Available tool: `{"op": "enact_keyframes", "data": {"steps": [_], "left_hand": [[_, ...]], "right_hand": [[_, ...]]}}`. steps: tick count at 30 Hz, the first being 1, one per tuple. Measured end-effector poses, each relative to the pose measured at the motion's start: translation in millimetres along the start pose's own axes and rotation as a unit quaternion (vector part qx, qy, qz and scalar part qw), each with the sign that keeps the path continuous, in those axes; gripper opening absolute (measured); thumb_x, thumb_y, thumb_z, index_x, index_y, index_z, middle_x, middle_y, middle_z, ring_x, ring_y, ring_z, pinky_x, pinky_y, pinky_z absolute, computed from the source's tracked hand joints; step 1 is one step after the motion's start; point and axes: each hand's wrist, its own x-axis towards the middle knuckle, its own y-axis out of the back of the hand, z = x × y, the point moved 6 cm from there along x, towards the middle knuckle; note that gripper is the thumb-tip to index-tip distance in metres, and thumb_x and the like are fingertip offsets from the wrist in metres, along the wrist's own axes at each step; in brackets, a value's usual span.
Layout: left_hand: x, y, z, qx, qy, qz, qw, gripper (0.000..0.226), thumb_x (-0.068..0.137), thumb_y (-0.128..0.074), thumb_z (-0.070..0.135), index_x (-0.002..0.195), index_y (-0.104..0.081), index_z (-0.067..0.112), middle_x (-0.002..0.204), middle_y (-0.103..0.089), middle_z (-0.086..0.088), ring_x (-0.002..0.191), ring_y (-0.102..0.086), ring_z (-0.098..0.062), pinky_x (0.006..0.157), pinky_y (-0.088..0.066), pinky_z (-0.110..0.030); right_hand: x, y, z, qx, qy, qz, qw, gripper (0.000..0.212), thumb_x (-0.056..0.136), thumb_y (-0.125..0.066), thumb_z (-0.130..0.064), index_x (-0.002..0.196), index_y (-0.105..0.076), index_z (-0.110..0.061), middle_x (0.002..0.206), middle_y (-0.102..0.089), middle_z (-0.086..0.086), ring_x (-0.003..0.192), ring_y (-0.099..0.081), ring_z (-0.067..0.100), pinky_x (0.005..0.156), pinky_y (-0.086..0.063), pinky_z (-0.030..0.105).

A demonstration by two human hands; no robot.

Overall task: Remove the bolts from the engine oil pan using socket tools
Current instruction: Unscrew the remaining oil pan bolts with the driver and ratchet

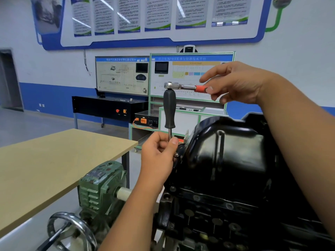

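Note:
A black oil pan sits upside-up on the engine block, right of centre. A black-handled socket driver stands upright at the pan's left flange. My left hand pinches its metal shaft just below the handle. A chrome ratchet with a red grip sits on top of the driver's handle, lying level to the right. My right hand holds the red grip between thumb and fingers. One bolt head shows on the flange beside my left thumb. The socket tip is hidden behind my left hand.
A beige table stands to the left. Below it are a green gearbox and a chrome handwheel of the engine stand. Training panels and a black console line the far wall.

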Motion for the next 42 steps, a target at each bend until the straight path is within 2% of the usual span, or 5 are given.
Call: {"op": "enact_keyframes", "data": {"steps": [8,14,20,25,42], "left_hand": [[0.4,0.8,8.5,0.057,-0.037,0.034,0.997,0.034,0.089,-0.078,0.013,0.067,-0.052,0.019,0.053,-0.046,0.013,0.053,-0.041,-0.009,0.058,-0.044,-0.026],[-3.0,-2.2,7.8,0.023,-0.014,-0.012,1.0,0.022,0.093,-0.073,0.008,0.076,-0.059,0.012,0.067,-0.056,-0.009,0.065,-0.055,-0.021,0.065,-0.056,-0.05],[-3.5,3.9,9.7,0.02,0.005,0.03,0.999,0.03,0.087,-0.08,0.015,0.071,-0.054,0.015,0.068,-0.053,-0.022,0.067,-0.055,-0.027,0.074,-0.055,-0.068],[-5.4,-4.4,9.8,0.04,0.006,-0.028,0.999,0.022,0.097,-0.069,0.018,0.077,-0.061,0.012,0.072,-0.058,-0.024,0.067,-0.052,-0.023,0.074,-0.056,-0.058],[-2.5,0.7,3.8,0.037,0.003,0.017,0.999,0.015,0.096,-0.068,0.01,0.082,-0.071,0.013,0.068,-0.067,-0.013,0.062,-0.064,-0.014,0.065,-0.058,-0.032]], "right_hand": [[-8.7,-17.6,-8.8,0.113,0.03,-0.198,0.973,0.061,0.063,-0.087,-0.009,0.121,-0.069,-0.014,0.091,-0.066,0.014,0.062,-0.058,0.024,0.058,-0.052,0.033],[7.6,3.8,4.6,-0.021,0.007,0.006,1.0,0.034,0.073,-0.076,0.0,0.102,-0.076,-0.018,0.09,-0.075,0.01,0.081,-0.07,0.025,0.068,-0.057,0.035],[-7.7,-19.6,-7.1,0.123,0.048,-0.25,0.959,0.069,0.064,-0.089,-0.013,0.128,-0.065,-0.011,0.093,-0.061,0.02,0.08,-0.069,0.032,0.079,-0.058,0.048],[6.7,1.1,3.5,-0.025,0.022,-0.019,0.999,0.041,0.067,-0.079,-0.003,0.105,-0.076,-0.019,0.096,-0.075,0.011,0.084,-0.07,0.026,0.074,-0.058,0.04],[-0.7,-1.0,-1.9,0.027,0.036,-0.075,0.996,0.042,0.07,-0.073,0.007,0.105,-0.077,-0.016,0.098,-0.077,0.015,0.072,-0.07,0.022,0.07,-0.059,0.035]]}}
